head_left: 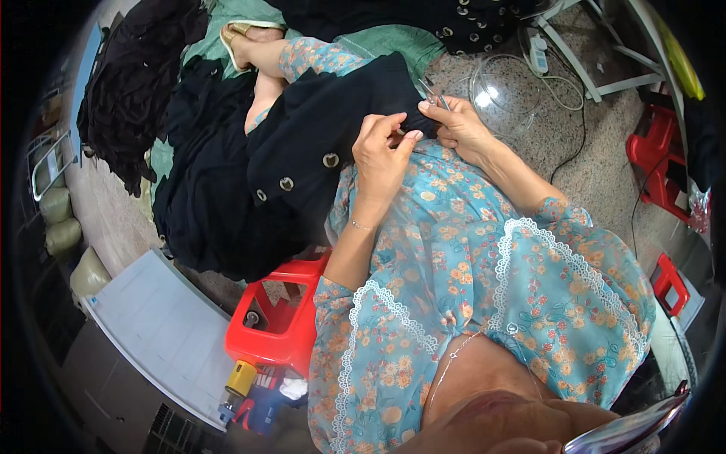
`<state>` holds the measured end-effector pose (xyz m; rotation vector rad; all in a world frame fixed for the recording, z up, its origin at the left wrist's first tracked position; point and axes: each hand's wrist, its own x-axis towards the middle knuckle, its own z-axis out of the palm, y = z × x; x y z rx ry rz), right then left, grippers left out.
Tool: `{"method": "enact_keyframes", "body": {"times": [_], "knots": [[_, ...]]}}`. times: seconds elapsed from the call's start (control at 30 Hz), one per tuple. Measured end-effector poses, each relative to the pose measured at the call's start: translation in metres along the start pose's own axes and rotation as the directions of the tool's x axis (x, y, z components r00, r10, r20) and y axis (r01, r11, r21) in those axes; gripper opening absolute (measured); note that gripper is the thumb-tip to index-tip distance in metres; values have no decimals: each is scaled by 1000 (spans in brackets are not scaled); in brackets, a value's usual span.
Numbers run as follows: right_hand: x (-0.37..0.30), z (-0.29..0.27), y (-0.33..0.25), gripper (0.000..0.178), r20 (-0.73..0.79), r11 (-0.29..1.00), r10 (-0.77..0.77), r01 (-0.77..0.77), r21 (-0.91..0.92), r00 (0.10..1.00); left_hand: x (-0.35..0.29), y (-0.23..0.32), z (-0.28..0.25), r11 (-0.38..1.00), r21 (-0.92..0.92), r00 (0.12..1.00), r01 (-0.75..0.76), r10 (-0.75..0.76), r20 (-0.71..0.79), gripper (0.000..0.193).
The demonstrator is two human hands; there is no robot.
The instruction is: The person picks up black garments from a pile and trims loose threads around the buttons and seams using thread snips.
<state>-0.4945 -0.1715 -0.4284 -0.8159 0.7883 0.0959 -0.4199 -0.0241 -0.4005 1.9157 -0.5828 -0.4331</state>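
A black garment (pixel 333 113) with round pale-rimmed buttons (pixel 330 160) lies across my lap and hangs down to the left. At its right-hand end, my left hand (pixel 380 155) is closed in a pinch, the thumb and forefinger bent at the dark cloth. Close beside it, my right hand (pixel 463 130) grips small metal thread snips (pixel 434 94) between thumb and fingers, blades pointing up and away from me. My right fingers also rest against the garment's edge. Any thread at the fingertips is too fine to make out.
A red plastic stool (pixel 246 344) stands at my left beside a pale panel (pixel 162 325). Dark cloth (pixel 144 83) is heaped at the far left. A white power strip (pixel 538 54) and cords lie at the far right, near a metal frame (pixel 590 87) and another red stool (pixel 654 155).
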Motion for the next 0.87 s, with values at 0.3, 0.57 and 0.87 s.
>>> {"method": "enact_keyframes", "body": {"times": [0.3, 0.57, 0.87], "knots": [[-1, 4, 8, 19, -59, 999, -52, 52, 7, 997, -5, -12, -1, 991, 118, 998, -66, 66, 7, 23], [0, 4, 6, 19, -74, 1000, 10, -9, 15, 997, 1, -19, 1, 932, 219, 954, -290, 298, -5, 10], [2, 3, 7, 16, -61, 1000, -16, 16, 8, 998, 5, -33, 6, 981, -186, 998, 49, -55, -26, 6]]}}
